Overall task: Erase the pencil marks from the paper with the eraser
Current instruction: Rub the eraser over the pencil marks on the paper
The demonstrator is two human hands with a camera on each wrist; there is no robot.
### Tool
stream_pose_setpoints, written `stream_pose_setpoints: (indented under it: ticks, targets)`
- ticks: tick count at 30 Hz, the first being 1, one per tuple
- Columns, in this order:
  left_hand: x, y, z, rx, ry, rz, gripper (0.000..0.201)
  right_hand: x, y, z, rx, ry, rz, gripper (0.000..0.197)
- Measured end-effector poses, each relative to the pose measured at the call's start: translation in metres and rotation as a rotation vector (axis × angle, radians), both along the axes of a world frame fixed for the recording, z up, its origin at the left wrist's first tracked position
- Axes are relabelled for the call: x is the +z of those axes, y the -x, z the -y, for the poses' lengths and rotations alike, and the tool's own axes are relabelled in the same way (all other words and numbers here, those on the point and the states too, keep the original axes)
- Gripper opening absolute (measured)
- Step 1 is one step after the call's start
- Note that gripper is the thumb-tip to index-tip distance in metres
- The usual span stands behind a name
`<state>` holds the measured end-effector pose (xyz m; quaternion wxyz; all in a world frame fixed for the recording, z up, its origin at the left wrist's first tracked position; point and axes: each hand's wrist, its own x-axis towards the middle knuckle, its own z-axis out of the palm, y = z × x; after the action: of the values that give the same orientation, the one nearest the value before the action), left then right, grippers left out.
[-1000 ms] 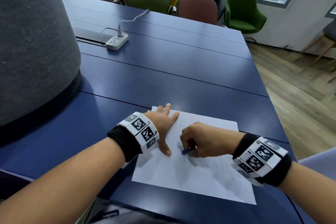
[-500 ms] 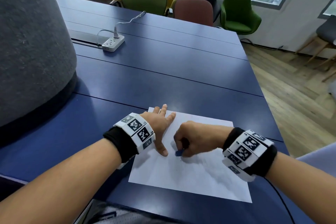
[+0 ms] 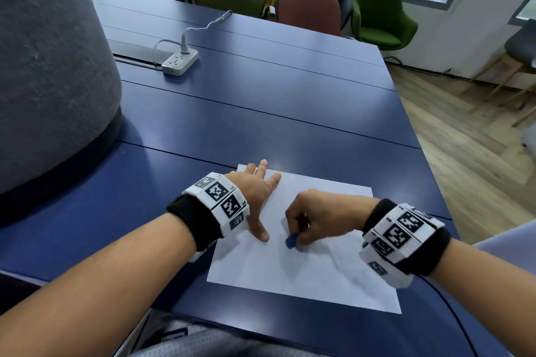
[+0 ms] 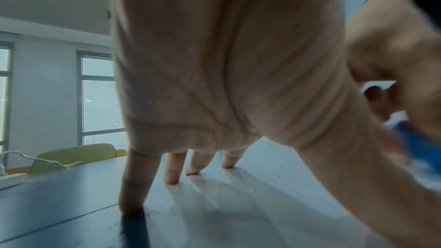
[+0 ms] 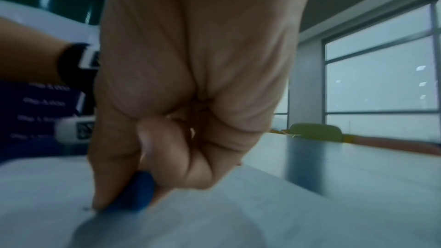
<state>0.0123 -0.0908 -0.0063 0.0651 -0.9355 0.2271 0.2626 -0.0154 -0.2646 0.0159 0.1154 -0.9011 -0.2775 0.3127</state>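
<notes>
Moved: blue eraser (image 3: 291, 241) slid slightly nearer left thumb.
Right hand (image 3: 317, 216): pinching eraser against paper (image 3: 307, 269).
Left hand (image 3: 255, 194): spread flat, pressing paper.

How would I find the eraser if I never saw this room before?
Look at the big blue table, then the white paper at its near edge. The right hand pinches the eraser down on the paper: a small blue lump, the only blue thing on the white sheet.

Head cam above, wrist cams close, all share paper (image 3: 304, 269)
</notes>
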Motion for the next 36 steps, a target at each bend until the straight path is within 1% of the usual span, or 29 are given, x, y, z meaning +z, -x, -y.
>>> stream_pose_setpoints:
  ticks: [2, 3, 6, 7, 8, 10, 12, 15, 16, 19, 20, 22, 24, 25, 28, 30, 32, 33, 34, 36]
  targets:
    - [-0.001, 0.000, -0.001, 0.000, 0.002, 0.002, 0.139, -0.002, -0.004, 0.003, -0.073, -0.052, 0.123, 0.011]
    - [-0.001, 0.000, -0.001, -0.001, 0.003, 0.003, 0.139, -0.004, -0.001, 0.004, -0.074, -0.072, 0.137, 0.010]
    - [-0.001, 0.000, -0.002, 0.003, 0.004, -0.006, 0.141, -0.005, 0.013, 0.002, 0.042, -0.051, 0.026, 0.009]
    - [-0.001, -0.001, -0.002, 0.004, 0.003, -0.006, 0.141, -0.004, 0.013, 0.001, 0.055, -0.037, 0.005, 0.009]
    - [-0.001, -0.001, -0.002, 0.003, 0.002, -0.006, 0.141, -0.003, 0.011, 0.002, 0.034, -0.036, 0.020, 0.009]
    - [-0.001, -0.001, -0.001, 0.002, 0.003, -0.006, 0.140, -0.003, 0.006, 0.005, -0.037, -0.070, 0.108, 0.009]
    - [0.000, 0.000, -0.001, 0.004, 0.003, -0.004, 0.140, -0.005, 0.012, 0.004, -0.024, -0.104, 0.151, 0.010]
    - [0.000, 0.000, -0.001, 0.008, -0.001, -0.010, 0.141, -0.004, 0.028, -0.003, 0.102, -0.093, 0.037, 0.011]
    - [0.001, 0.000, 0.000, 0.006, -0.003, -0.011, 0.141, -0.004, 0.027, -0.004, 0.098, -0.089, 0.030, 0.011]
    - [0.001, 0.000, -0.001, 0.005, 0.003, -0.006, 0.140, -0.006, 0.016, -0.001, -0.019, -0.122, 0.161, 0.010]
    - [0.001, 0.001, -0.001, 0.007, 0.006, -0.005, 0.139, -0.008, 0.018, -0.001, -0.030, -0.137, 0.185, 0.010]
    - [0.001, 0.001, -0.002, 0.007, 0.009, -0.002, 0.139, -0.010, 0.029, -0.005, 0.042, -0.146, 0.156, 0.010]
    - [0.001, 0.001, -0.002, 0.006, 0.008, -0.002, 0.140, -0.007, 0.037, -0.008, 0.104, -0.141, 0.065, 0.009]
    - [0.001, 0.001, -0.002, 0.005, 0.009, -0.003, 0.140, -0.005, 0.033, -0.008, 0.085, -0.135, 0.054, 0.009]
    - [-0.001, 0.000, -0.002, 0.004, 0.018, -0.003, 0.140, -0.005, 0.015, 0.001, -0.055, -0.146, 0.137, 0.011]
    - [-0.002, 0.000, -0.002, 0.007, 0.020, -0.002, 0.140, -0.006, 0.019, 0.002, -0.031, -0.140, 0.132, 0.011]
    - [-0.002, 0.000, -0.002, 0.011, 0.018, 0.000, 0.140, -0.005, 0.029, 0.000, 0.064, -0.104, 0.005, 0.013]
    - [-0.001, 0.000, -0.002, 0.010, 0.018, 0.002, 0.140, -0.003, 0.030, -0.001, 0.083, -0.082, -0.048, 0.016]
    - [-0.001, 0.001, -0.002, 0.007, 0.017, 0.004, 0.140, -0.002, 0.028, 0.000, 0.071, -0.068, -0.051, 0.017]
    - [-0.001, 0.000, -0.002, 0.001, 0.016, 0.001, 0.139, -0.002, 0.019, 0.005, -0.013, -0.083, 0.027, 0.014]
